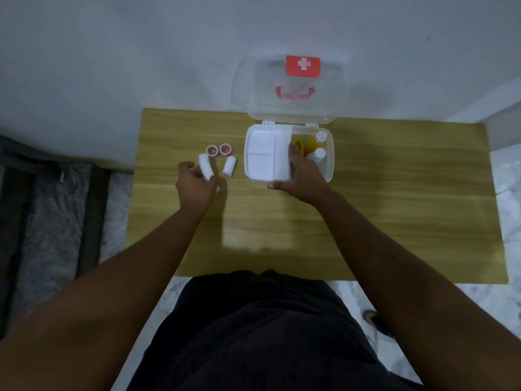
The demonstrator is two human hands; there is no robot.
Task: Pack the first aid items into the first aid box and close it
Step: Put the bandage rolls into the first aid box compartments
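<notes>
The white first aid box (329, 170) stands open at the table's far middle, its clear lid (242, 88) with a red cross label leaning against the wall. A white divided tray (263, 156) sits in the box's left part. My right hand (300, 176) grips the tray's right edge. Bottles with white caps (320, 153) and yellow items (311, 142) lie in the box's right part. Left of the box, my left hand (196, 184) holds a white bandage roll (205, 168). A second roll (229, 166) and two small red-rimmed tape rolls (218, 149) rest on the table.
The wooden table (394, 207) backs onto a pale wall. A dark frame and grey patterned floor lie to the left. A shoe (376, 323) shows on the marble floor at lower right.
</notes>
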